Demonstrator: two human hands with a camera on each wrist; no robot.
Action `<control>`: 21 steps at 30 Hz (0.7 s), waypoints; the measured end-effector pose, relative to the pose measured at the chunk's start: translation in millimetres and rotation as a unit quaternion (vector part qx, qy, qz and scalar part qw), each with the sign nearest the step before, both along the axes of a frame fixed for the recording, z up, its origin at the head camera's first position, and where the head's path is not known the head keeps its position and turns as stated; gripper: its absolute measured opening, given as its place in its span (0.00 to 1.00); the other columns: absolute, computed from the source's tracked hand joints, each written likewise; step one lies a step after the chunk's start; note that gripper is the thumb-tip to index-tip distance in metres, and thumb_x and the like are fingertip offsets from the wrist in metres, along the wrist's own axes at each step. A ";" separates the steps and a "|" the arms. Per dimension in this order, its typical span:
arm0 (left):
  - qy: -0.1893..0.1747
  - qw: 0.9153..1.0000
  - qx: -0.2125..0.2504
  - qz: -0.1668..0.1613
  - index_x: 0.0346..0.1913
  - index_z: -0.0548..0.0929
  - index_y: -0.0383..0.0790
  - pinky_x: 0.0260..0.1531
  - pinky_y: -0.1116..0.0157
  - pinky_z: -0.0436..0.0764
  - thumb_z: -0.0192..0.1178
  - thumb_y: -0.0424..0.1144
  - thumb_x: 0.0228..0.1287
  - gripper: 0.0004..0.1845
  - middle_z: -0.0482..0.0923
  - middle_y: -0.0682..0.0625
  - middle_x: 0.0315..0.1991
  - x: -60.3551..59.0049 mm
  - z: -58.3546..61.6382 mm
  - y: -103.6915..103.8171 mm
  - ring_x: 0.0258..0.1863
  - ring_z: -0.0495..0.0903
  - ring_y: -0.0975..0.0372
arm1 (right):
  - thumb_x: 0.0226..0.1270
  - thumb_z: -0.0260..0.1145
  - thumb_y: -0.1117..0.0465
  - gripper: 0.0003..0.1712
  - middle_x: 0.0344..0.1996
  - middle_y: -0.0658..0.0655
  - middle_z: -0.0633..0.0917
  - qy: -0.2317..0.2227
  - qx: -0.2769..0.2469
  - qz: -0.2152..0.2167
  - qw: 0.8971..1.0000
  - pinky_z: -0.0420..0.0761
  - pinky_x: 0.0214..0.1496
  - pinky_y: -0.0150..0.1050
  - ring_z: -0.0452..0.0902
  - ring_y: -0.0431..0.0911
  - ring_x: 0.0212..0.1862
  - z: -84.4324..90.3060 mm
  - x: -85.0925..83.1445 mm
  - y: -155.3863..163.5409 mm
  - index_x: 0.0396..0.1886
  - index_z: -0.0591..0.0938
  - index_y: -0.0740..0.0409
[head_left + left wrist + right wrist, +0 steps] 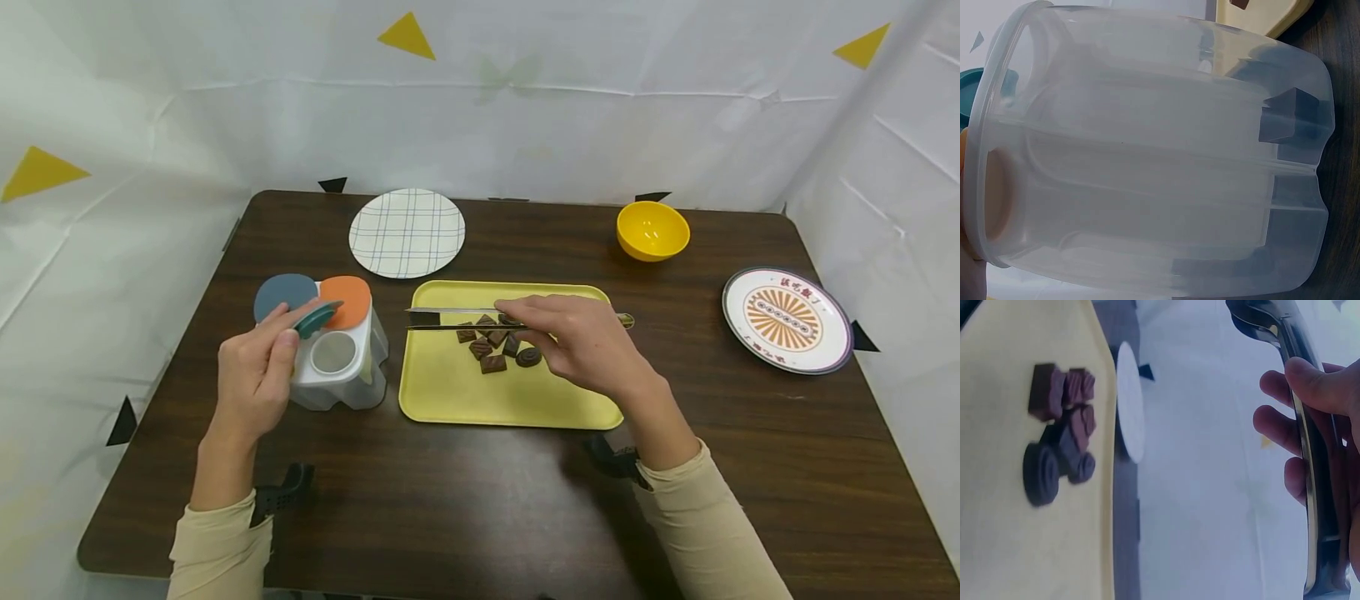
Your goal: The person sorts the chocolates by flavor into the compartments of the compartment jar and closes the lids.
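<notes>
My left hand (279, 333) pinches the raised teal lid (318, 318) of a white multi-compartment container (352, 379); the compartment under it (333, 352) stands open. The container's blue-grey lid (285, 295) and orange lid (348, 300) lie flat. Its translucent wall (1147, 156) fills the left wrist view. My right hand (558, 332) grips metal tongs (450, 318), held level above several brown chocolates (497, 343) on a yellow tray (450, 392). The right wrist view shows the tongs (1307, 425) in my fingers and the chocolates (1060, 431) below on the tray (1010, 537).
At the back of the dark wooden table (465, 500) lie a plaid plate (407, 232) and a yellow bowl (652, 230). A patterned plate (787, 319) sits at the right. White sheeting surrounds the table.
</notes>
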State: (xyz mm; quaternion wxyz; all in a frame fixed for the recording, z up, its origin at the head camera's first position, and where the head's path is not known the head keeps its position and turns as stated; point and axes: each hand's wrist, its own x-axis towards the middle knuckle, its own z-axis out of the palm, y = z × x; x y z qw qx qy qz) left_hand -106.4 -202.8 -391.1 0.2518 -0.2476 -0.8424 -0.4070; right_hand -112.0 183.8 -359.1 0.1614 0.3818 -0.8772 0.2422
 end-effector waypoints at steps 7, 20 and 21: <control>-0.001 1.000 0.003 -0.002 0.56 0.84 0.37 0.63 0.51 0.69 0.46 0.36 0.70 0.20 0.84 0.46 0.51 -0.5 0.1 -0.2 0.54 0.81 0.53 | 0.62 0.68 0.68 0.24 0.51 0.47 0.86 0.031 0.008 0.039 0.999 0.80 0.34 0.41 0.84 0.43 0.43 9.7 -1.6 -30.7 0.59 0.83 0.50; 0.002 1.000 0.005 0.003 0.57 0.83 0.35 0.63 0.52 0.69 0.45 0.36 0.71 0.20 0.84 0.46 0.52 -0.2 -0.1 0.0 0.53 0.81 0.53 | 0.64 0.69 0.63 0.22 0.49 0.46 0.86 0.042 0.018 0.072 0.996 0.81 0.42 0.39 0.83 0.41 0.44 13.9 -5.2 -65.4 0.58 0.83 0.48; 0.002 1.000 0.005 0.003 0.57 0.83 0.35 0.63 0.52 0.69 0.46 0.36 0.71 0.20 0.83 0.46 0.52 -0.1 0.0 0.2 0.53 0.81 0.54 | 0.64 0.69 0.63 0.22 0.49 0.46 0.86 0.043 0.019 0.075 0.996 0.81 0.42 0.39 0.83 0.41 0.45 14.1 -5.4 -66.8 0.59 0.83 0.48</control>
